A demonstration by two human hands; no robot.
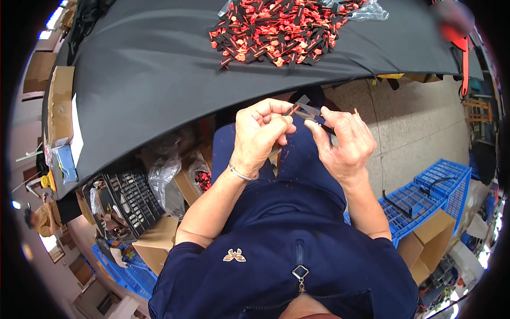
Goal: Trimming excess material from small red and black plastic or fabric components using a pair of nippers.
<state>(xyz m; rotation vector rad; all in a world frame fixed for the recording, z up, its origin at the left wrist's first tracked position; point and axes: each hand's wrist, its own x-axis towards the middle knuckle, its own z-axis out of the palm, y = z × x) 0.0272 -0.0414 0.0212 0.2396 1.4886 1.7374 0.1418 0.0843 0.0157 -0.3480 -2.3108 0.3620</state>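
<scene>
My left hand (256, 134) is closed, pinching a small red-and-black piece (291, 109) between thumb and fingers above my lap. Thin metal blades, which look like thread snips (310, 110), sit in my right hand (348, 142), gripped between its thumb and fingers. Their tips meet the small piece at my left fingertips. Most of the handle is hidden by the right hand. Tiny red scraps (287, 154) are scattered over my dark blue trousers below the hands. Beyond them, a big heap of similar red-and-black pieces (279, 32) lies on the black-covered table (154, 80).
Clear plastic (369, 10) lies beside the heap. At my left are a black crate (133, 199), a plastic bag (166, 183) and a cardboard box (158, 242). A blue plastic crate (425, 191) and an open carton (427, 242) stand at my right. Another person (45, 218) is far left.
</scene>
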